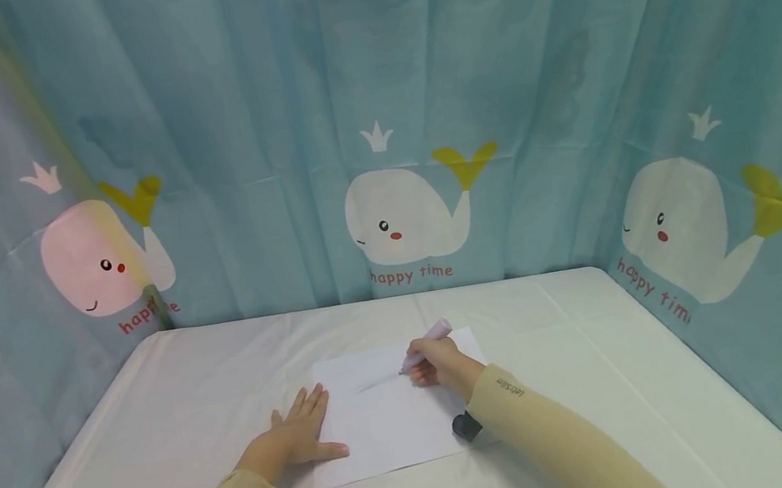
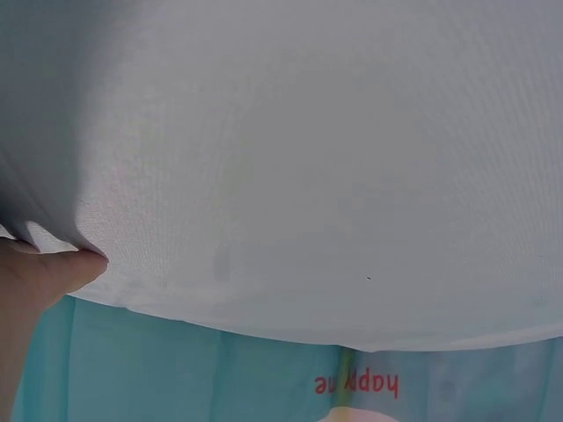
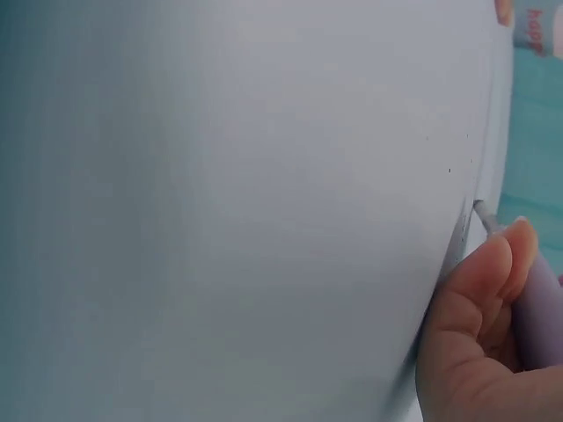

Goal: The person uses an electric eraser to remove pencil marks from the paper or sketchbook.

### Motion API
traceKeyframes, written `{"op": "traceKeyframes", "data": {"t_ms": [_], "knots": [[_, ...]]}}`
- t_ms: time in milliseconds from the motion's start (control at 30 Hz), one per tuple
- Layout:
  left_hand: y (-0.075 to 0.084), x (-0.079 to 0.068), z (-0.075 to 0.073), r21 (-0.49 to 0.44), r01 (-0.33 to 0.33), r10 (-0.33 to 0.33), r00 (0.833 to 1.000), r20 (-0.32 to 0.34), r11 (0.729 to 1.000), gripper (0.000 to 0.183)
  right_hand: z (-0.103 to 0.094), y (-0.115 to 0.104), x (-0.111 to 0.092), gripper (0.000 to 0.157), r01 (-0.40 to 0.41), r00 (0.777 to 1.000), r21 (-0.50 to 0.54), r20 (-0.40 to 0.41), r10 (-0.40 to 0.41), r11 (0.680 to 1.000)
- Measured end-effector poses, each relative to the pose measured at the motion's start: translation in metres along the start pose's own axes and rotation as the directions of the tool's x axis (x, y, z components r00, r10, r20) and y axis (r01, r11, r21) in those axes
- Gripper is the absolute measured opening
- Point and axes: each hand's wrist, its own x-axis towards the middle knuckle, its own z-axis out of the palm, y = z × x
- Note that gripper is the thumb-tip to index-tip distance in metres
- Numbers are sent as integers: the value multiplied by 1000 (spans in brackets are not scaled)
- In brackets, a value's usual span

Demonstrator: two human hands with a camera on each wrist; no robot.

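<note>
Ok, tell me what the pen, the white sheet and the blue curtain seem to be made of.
Pen: probably plastic, smooth; its lilac colour is even, with no visible grain.
Sheet: likely paper, matt; it lies thin and flat with straight edges.
Curtain: fabric, perhaps synthetic, with slight sheen; it hangs in soft folds.

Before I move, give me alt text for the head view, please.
A right hand holds a thick pale-purple pen, its tip at a faint line on a rectangular white paper sheet. The left hand lies spread at the sheet's left edge, on a white cloth-covered table before a blue whale-print fabric curtain.
</note>
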Motion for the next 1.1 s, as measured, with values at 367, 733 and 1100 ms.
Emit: {"op": "traceKeyframes", "data": {"t_ms": [367, 733, 1100], "knots": [[1, -1, -1, -1, 1, -1, 1000, 0, 1000, 108, 1, -1, 3, 17, -4, 1000, -23, 4, 4, 1000], [-1, 0, 0, 11, 12, -12, 1000, 0, 1000, 108, 1, -2, 4, 16, -16, 998, -39, 59, 19, 999], [0, 2, 2, 9, 16, -16, 1000, -3, 1000, 109, 1, 0, 5, 15, 13, 1000, -23, 25, -12, 1000]]}}
